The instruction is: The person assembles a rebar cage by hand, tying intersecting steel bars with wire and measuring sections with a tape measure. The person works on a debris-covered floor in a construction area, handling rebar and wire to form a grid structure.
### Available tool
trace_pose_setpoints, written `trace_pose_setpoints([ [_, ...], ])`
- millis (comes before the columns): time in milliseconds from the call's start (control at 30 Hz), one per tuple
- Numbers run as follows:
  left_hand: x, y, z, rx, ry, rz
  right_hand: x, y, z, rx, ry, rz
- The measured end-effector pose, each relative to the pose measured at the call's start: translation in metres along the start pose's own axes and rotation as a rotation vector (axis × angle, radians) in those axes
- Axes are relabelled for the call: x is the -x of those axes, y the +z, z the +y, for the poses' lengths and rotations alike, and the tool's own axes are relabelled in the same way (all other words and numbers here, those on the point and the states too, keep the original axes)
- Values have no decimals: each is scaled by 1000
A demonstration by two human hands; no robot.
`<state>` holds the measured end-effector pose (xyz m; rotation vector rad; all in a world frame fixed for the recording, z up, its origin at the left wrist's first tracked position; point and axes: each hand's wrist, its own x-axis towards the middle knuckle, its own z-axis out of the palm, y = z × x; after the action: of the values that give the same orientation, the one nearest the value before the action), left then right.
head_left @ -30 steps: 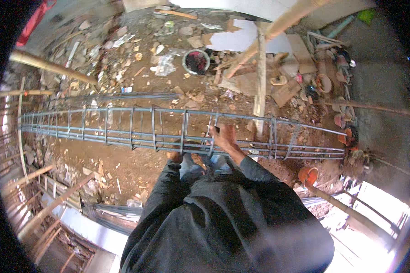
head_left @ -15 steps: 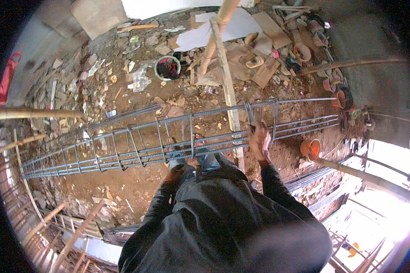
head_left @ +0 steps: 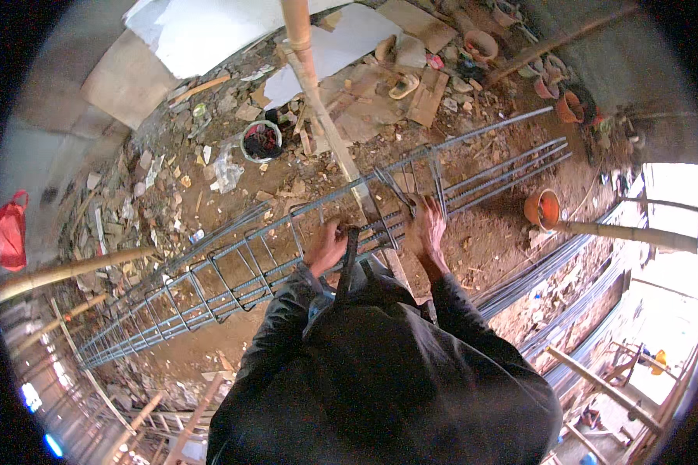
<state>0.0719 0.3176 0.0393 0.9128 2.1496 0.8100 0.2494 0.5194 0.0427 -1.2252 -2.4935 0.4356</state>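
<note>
A long rebar cage [head_left: 233,267] of steel bars with square stirrups runs slantwise in front of me, from lower left to upper right. My right hand [head_left: 426,232] is closed round bent stirrups [head_left: 437,182] near the cage's right part. To its left, my left hand [head_left: 326,246] is at the near bars, fingers curled; what they hold is hidden. A dark, bar-shaped piece [head_left: 348,265] stands right beside its fingertips and reaches down toward my lap. I cannot tell whether that hand grips it.
A bamboo post [head_left: 298,39] and a wooden strip [head_left: 337,147] cross beyond the cage. A bucket [head_left: 261,142] with dark contents stands on rubble-strewn ground. An orange bucket [head_left: 543,209] lies at right, near bundled steel bars [head_left: 551,256]. A red bag [head_left: 8,232] hangs far left.
My left hand has come up from beside my lap to the cage's near bars. The view has turned, so the cage slants more. My right hand stays at the stirrups.
</note>
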Motion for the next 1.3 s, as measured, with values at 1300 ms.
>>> trace_pose_setpoints([
  [1300, -63, 77, 47, 272, -163, 156, -47, -30, 63, -148, 147, -129],
])
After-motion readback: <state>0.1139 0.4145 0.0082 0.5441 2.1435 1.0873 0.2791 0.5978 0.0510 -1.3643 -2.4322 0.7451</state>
